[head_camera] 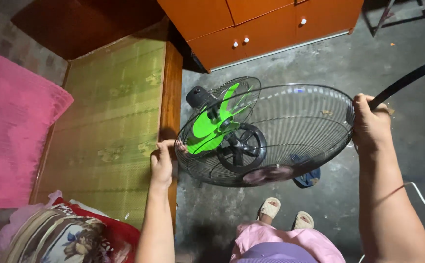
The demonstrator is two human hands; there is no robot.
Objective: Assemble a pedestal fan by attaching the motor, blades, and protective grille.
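Front fan grille (pixel 290 131), black wire, held over the floor (pixel 368 68) beside the bed's (pixel 115 112) edge, before the green-bladed fan (pixel 212 124): my left fingers (pixel 161 158) and right fingers (pixel 368 122) clamped on opposite rim points.

Person is wearing a pink garment (pixel 290 241) over the lap, lavender band at the waist. Both forearms are showing bare, no sleeves. Thin red thread bracelet (pixel 390 191) is sitting on the right forearm. Feet are wearing beige open-toe sandals (pixel 271 208).
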